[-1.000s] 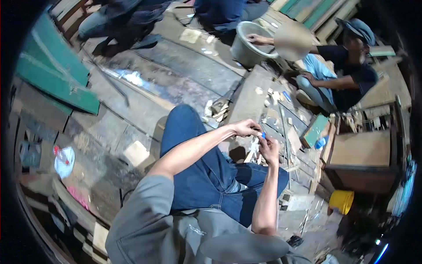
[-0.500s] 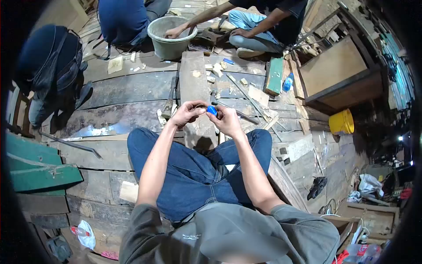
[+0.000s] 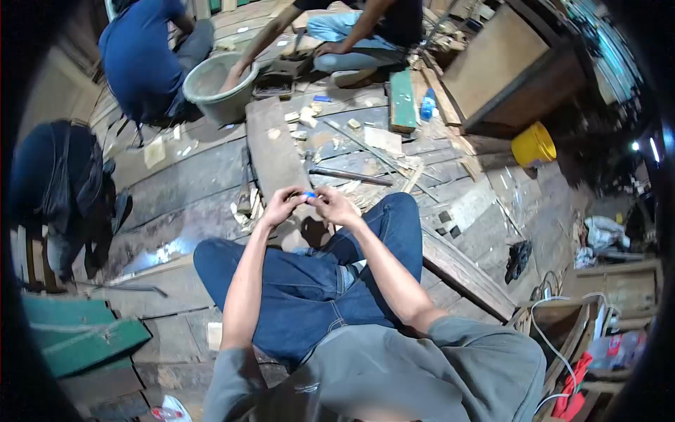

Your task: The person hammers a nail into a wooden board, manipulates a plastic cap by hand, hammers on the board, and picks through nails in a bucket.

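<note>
My left hand and my right hand meet above my crossed legs. Between their fingertips is a small blue object, pinched from both sides; its exact kind is too small to make out. Below and beyond them runs a long wooden plank on the floor. A tool with a dark bar-like handle lies just past my right hand. To the left of the plank, another dark tool rests among wood chips.
A co-worker's hand reaches into a grey bucket; two other people sit or crouch at left. Scattered wood scraps, a green block, a blue bottle and a yellow bucket stand or lie around. Green boards lie at left.
The view has swung, so the surroundings sit differently in it. My hands appear lower and nearer my lap, still together on the blue object, which shows less between the fingers.
</note>
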A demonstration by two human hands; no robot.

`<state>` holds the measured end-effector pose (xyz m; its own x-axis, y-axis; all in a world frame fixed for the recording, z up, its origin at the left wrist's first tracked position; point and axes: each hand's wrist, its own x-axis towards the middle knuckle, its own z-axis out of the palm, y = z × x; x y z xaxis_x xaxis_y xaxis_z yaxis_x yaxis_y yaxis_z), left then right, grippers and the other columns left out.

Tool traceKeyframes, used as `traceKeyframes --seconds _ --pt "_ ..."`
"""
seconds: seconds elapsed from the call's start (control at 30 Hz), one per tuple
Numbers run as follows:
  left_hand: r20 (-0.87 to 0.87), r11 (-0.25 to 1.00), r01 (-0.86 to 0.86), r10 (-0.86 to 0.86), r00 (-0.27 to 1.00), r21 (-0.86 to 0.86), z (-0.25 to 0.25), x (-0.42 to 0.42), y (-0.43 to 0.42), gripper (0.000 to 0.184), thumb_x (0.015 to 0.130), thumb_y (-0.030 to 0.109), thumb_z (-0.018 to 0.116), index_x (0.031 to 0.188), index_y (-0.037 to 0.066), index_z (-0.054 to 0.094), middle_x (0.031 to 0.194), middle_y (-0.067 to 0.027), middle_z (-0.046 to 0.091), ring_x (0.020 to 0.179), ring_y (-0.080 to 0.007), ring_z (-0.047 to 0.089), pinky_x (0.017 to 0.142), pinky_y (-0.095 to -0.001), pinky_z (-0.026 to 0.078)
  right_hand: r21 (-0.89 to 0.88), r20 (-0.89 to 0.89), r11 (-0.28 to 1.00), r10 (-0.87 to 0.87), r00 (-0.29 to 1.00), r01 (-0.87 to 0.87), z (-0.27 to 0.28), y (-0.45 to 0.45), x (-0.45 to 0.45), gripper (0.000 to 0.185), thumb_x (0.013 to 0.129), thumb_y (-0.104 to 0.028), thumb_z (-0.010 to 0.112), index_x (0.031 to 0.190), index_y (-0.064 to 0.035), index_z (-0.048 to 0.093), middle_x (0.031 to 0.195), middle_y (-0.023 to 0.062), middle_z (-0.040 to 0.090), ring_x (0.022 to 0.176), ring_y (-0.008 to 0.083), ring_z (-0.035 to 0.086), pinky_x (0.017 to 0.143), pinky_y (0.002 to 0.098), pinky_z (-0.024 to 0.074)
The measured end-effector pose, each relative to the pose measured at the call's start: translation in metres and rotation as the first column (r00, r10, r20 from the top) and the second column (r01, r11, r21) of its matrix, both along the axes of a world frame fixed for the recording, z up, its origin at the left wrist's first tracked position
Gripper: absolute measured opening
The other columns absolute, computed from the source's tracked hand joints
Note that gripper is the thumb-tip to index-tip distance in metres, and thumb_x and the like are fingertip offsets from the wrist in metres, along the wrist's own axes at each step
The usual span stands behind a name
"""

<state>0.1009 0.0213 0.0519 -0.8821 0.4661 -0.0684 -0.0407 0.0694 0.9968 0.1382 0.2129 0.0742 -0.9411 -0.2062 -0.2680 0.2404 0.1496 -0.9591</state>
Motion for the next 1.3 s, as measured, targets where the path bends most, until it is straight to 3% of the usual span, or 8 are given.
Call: traceKeyframes --seconds 0.07,0.13,0.47,0.5,0.67,0.77,1.17,1.3 --pt "-0.197 0.999 -0.024 0.018 0.980 -0.025 -0.029 -0.005 0.002 0.023 0.090 0.027 0.068 0.097 0.005 0.067 0.070 0.0060 0.054 0.055 -0.0023 0.042 0.048 -0.0213 0.030 0.042 -0.012 0.998 0.045 0.999 -0.045 -0.012 0.003 -0.003 0.024 0.095 -0.025 0.062 0.094 -0.0019 0.058 0.057 0.0009 0.050 0.043 0.0103 0.050 0.038 0.0282 0.0422" --pt "-0.018 0.997 -0.037 0.036 0.999 -0.067 -0.031 -0.001 0.004 0.020 0.091 0.024 0.067 0.096 0.005 0.068 0.072 0.0054 0.056 0.056 -0.0020 0.044 0.048 -0.0210 0.031 0.040 -0.016 0.998 0.051 0.999 -0.050 -0.028 0.004 -0.007 0.022 0.095 -0.023 0.062 0.090 -0.0016 0.057 0.058 0.0003 0.051 0.043 0.0090 0.048 0.038 0.0276 0.0416" --pt "0.135 0.997 -0.042 0.051 0.989 -0.070 -0.046 0.000 0.013 0.017 0.094 0.016 0.063 0.105 0.004 0.066 0.081 0.0037 0.063 0.067 -0.0039 0.053 0.057 -0.0196 0.039 -0.079 0.090 0.997 0.028 0.996 -0.021 -0.033 0.017 -0.010 0.018 0.096 -0.016 0.057 0.088 0.0007 0.059 0.064 0.0062 0.064 0.043 0.0116 0.054 0.038 0.0292 0.0419" --pt "0.232 0.993 -0.100 0.112 0.966 -0.064 -0.038 0.004 0.018 0.016 0.093 0.013 0.063 0.104 0.002 0.065 0.087 -0.0034 0.067 0.078 -0.0104 0.062 0.068 -0.0254 0.049 -0.114 0.070 0.993 0.007 0.998 0.001 -0.038 0.015 -0.012 0.019 0.096 -0.015 0.057 0.089 0.0027 0.061 0.067 0.0073 0.066 0.041 0.0130 0.055 0.038 0.0293 0.0427" --pt "0.017 0.993 -0.114 0.114 0.993 -0.002 -0.054 0.003 0.020 0.019 0.093 0.021 0.065 0.104 0.006 0.067 0.083 0.0039 0.063 0.060 -0.0034 0.049 0.051 -0.0195 0.034 -0.111 0.038 0.993 0.050 0.998 -0.046 -0.059 0.015 -0.016 0.018 0.095 -0.014 0.057 0.092 0.0029 0.060 0.067 0.0100 0.067 0.039 0.0141 0.055 0.037 0.0297 0.0425" --pt "0.124 0.992 -0.102 0.111 0.986 -0.077 -0.034 0.008 0.019 0.020 0.092 0.023 0.066 0.103 0.006 0.067 0.080 0.0040 0.063 0.060 -0.0033 0.048 0.051 -0.0197 0.033 -0.164 0.074 0.984 0.082 0.994 -0.069 -0.069 0.008 -0.017 0.017 0.095 -0.013 0.057 0.094 0.0037 0.059 0.068 0.0116 0.068 0.038 0.0143 0.053 0.035 0.0303 0.0406" --pt "0.162 0.965 -0.016 0.061 0.985 -0.262 -0.041 0.005 0.004 0.021 0.090 0.022 0.068 0.099 0.003 0.066 0.078 0.0010 0.061 0.066 -0.0072 0.054 0.057 -0.0240 0.042 0.120 -0.024 0.992 0.050 0.998 -0.047 -0.074 0.000 -0.011 0.023 0.090 -0.017 0.062 0.076 0.0013 0.060 0.060 0.0076 0.066 0.055 0.0156 0.065 0.050 0.0327 0.0501" --pt "0.223 0.984 -0.042 0.082 0.971 -0.176 -0.061 0.000 -0.003 0.020 0.090 0.020 0.068 0.098 0.002 0.065 0.081 -0.0006 0.063 0.071 -0.0087 0.058 0.061 -0.0242 0.046 0.241 -0.290 0.968 0.001 0.957 0.072 -0.093 -0.007 -0.011 0.025 0.087 -0.018 0.065 0.074 0.0016 0.058 0.056 0.0114 0.062 0.054 0.0180 0.065 0.049 0.0345 0.0491"
